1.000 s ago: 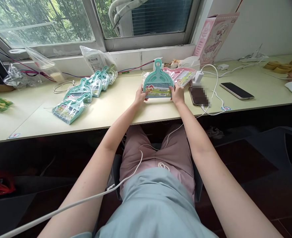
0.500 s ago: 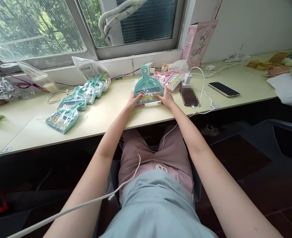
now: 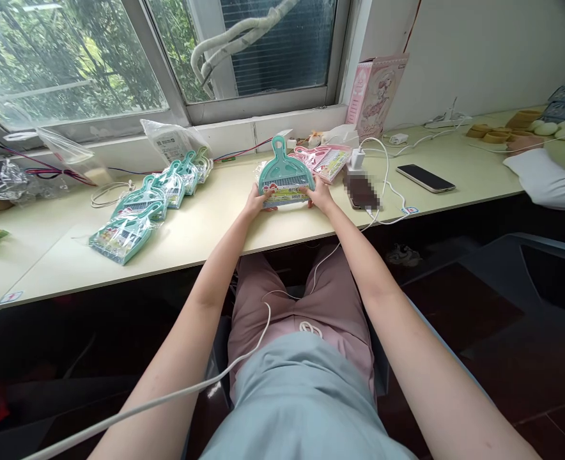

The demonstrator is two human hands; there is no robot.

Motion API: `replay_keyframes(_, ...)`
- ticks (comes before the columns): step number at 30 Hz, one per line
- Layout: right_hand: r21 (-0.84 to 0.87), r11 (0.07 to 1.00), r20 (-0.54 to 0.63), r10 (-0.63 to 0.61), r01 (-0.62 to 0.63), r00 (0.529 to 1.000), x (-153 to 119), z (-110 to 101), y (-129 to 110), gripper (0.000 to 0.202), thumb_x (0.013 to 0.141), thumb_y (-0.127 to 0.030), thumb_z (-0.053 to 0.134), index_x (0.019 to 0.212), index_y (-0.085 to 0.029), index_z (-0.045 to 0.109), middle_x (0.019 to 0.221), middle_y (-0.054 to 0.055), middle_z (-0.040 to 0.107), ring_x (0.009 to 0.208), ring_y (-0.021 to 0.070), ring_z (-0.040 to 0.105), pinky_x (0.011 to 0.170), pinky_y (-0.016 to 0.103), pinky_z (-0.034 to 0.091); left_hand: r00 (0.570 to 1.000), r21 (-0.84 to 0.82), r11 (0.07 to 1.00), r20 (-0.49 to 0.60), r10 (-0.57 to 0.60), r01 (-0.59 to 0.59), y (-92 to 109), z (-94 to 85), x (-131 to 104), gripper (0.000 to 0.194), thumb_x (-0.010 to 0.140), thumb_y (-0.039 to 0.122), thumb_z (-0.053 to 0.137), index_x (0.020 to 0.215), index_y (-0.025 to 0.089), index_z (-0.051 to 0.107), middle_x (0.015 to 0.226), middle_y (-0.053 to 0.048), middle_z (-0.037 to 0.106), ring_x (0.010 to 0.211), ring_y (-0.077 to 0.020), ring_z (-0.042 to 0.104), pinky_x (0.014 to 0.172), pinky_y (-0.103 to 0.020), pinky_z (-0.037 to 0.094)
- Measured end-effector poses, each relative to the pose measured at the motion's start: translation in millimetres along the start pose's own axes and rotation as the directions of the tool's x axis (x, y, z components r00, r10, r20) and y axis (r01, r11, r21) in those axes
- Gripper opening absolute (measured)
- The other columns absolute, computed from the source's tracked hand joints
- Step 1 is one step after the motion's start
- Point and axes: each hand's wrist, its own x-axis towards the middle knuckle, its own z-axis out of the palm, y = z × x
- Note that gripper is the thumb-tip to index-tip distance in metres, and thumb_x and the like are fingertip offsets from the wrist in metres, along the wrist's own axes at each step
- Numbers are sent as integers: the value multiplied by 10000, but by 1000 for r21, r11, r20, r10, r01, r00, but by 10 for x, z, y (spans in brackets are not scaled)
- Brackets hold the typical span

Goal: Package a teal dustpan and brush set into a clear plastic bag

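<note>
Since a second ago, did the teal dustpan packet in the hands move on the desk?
Cannot tell for sure: the camera moved. The teal dustpan packet sits beside the pink dustpan packet as before, held by left hand and right hand.

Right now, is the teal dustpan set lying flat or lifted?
Flat: teal dustpan set rests on the desk, both hands at its lower corners.

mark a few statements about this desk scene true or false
1. Both hands hold the teal dustpan set at its lower edge. True: the left hand and right hand each have a grip on it.
2. A pink dustpan set lies just behind it to the right. True.
3. The row of teal packs lies to the person's right. False: it lies to the left.
4. The black phone is standing against the wall. False: it lies flat on the desk.
5. A pink box leans by the window corner. True.
</note>
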Motion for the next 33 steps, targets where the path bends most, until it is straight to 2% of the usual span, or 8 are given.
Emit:
replay_keyframes(4,161,987,28,3,-8,1000,26,25,43,578,856,-535,599,1318,-194,530,1201,140,650,520,144,619,572,385,611,999,-24,998,2,-55,55,-48,-22,67,460,885,411,623,1238,235,387,1160,-92,646,618,-147,684,540,-277,556)
replay_keyframes(8,248,969,-8,-3,5,1000,32,38,38,593,820,-489,683,1309,-176,563,1119,130,664,597,156,658,646,369,628,998,-38,999,-46,-35,33,-84,-9,86,460,905,364,616,1287,231,397,1250,-118,626,684,-172,703,619,-329,598)
replay_keyframes(12,311,950,-72,-22,44,997,61,20,55,478,824,-420,700,1225,-170,628,1141,128,655,808,218,710,760,377,633,999,-76,997,29,-18,20,-66,-15,59,478,886,342,647,1290,200,436,1264,-140,643,841,-221,715,727,-382,623)
replay_keyframes(15,301,948,-152,-58,102,987,94,-9,82,397,848,-403,669,1173,-175,653,1204,128,643,1032,266,686,876,392,615,994,-107,994,107,-10,22,-35,-32,38,475,827,337,721,1221,173,515,1238,-140,661,994,-271,695,822,-433,614)
replay_keyframes(19,274,952,-175,-86,133,981,117,-21,97,355,856,-419,661,1140,-205,662,1192,111,662,1166,269,634,966,409,584,991,-129,992,132,8,9,-26,-35,31,451,796,296,752,1180,172,550,1218,-130,670,1020,-274,688,868,-464,598)
replay_keyframes(22,309,940,-175,-91,143,980,114,-2,93,364,852,-439,670,1130,-204,666,1126,101,673,1062,252,679,899,391,619,996,-134,991,85,11,1,-52,-26,47,459,779,242,758,1179,164,546,1160,-123,684,940,-253,703,857,-479,598)
replay_keyframes(28,349,929,-150,-76,124,986,95,5,111,361,815,-516,705,987,-199,692,854,42,660,654,172,682,576,318,640,1000,-101,995,3,5,-4,-100,-43,84,383,801,223,718,1134,155,543,1084,-118,691,752,-218,703,790,-495,605)
replay_keyframes(33,313,944,-135,-63,103,989,95,-4,119,391,809,-507,712,1041,-194,683,847,37,650,596,158,660,538,317,621,1000,-120,993,-1,2,-2,-93,-35,85,355,786,218,724,1085,154,542,1065,-107,693,764,-215,702,777,-484,610)
